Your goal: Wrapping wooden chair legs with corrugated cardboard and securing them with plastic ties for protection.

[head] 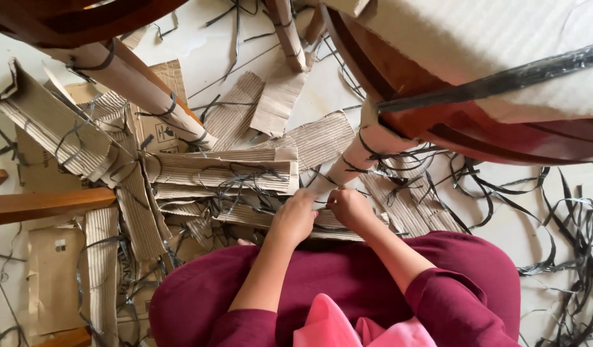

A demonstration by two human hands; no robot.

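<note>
Corrugated cardboard wrap [348,160] sheathes wooden chair leg, ridged, tan. Left hand [295,217] and right hand [351,207] both curled, pinching thin black plastic strap [322,200] at leg's foot. Cardboard strips [222,172] and tangled straps [566,225] litter pale floor [206,51].

Matt ribbed cardboard wrap [222,172], glossy black plastic strapping [502,80], polished wood chair frame [451,125]

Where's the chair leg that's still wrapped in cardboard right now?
In the head view, the wrapped chair leg slants down from the chair seat at upper right, ending just above the left hand and right hand.
</note>
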